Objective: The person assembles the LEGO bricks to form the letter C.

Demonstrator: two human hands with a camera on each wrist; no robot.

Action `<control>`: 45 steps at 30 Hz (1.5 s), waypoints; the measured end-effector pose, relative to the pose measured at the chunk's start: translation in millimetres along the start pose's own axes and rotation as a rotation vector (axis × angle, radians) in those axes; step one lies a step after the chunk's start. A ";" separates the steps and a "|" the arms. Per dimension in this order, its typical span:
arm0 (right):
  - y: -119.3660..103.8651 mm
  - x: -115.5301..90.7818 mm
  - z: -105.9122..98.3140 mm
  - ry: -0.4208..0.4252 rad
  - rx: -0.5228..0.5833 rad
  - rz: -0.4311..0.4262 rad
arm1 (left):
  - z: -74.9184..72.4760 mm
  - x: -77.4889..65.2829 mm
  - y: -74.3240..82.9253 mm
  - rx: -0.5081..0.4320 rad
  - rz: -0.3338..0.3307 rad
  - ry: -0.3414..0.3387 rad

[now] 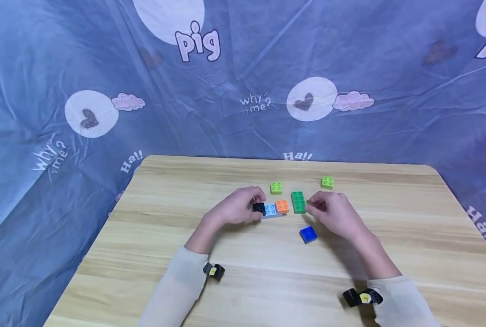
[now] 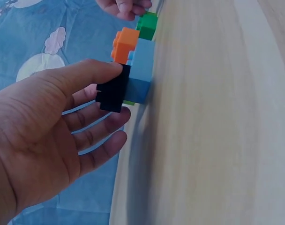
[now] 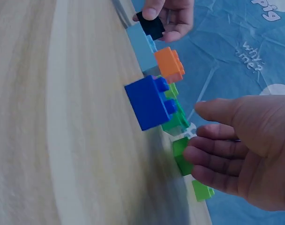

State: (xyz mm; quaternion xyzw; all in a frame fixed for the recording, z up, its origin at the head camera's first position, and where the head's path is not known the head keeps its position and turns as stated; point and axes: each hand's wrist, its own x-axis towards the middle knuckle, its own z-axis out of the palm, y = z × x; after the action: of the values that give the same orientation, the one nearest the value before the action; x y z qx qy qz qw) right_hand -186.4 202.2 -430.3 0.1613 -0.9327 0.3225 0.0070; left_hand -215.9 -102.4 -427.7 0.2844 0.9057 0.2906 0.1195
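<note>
A black building block (image 1: 259,208) sits at the left end of a light blue block (image 1: 270,210), and an orange block (image 1: 282,206) is on its right end. My left hand (image 2: 48,122) pinches the black block between thumb and forefinger, the other fingers loosely spread. My right hand (image 1: 336,212) is just right of a long green block (image 1: 298,202), thumb and fingers apart. In the right wrist view, its fingertips overlap a smaller green block (image 3: 181,157), mostly hidden by the hand in the head view. A dark blue block (image 1: 308,235) lies nearer, below the right hand.
Two lime green blocks stand farther back, one lime block (image 1: 276,188) behind the orange block and another lime block (image 1: 327,182) behind the right hand. The wooden table (image 1: 243,277) ends at a blue printed cloth (image 1: 234,127) hanging behind it.
</note>
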 end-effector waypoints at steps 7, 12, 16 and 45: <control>13.2 -3.6 -8.0 0.093 -0.019 0.006 | 5.0 1.6 -6.5 -0.009 0.003 0.019; 27.1 -0.1 -8.5 0.156 -0.014 -0.046 | 8.1 3.3 -12.4 -0.058 -0.006 -0.009; 37.4 3.6 -4.9 0.094 0.021 -0.046 | 11.4 6.1 -17.1 -0.095 -0.009 -0.003; -15.9 6.1 6.2 0.155 0.147 -0.268 | 48.3 17.9 -29.6 -0.307 0.030 0.173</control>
State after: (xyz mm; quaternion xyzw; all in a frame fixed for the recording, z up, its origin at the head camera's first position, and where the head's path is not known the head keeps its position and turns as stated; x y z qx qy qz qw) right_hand -186.8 184.9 -425.0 0.2591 -0.8734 0.3974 0.1103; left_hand -225.1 -89.5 -484.9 0.2501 0.8534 0.4505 0.0788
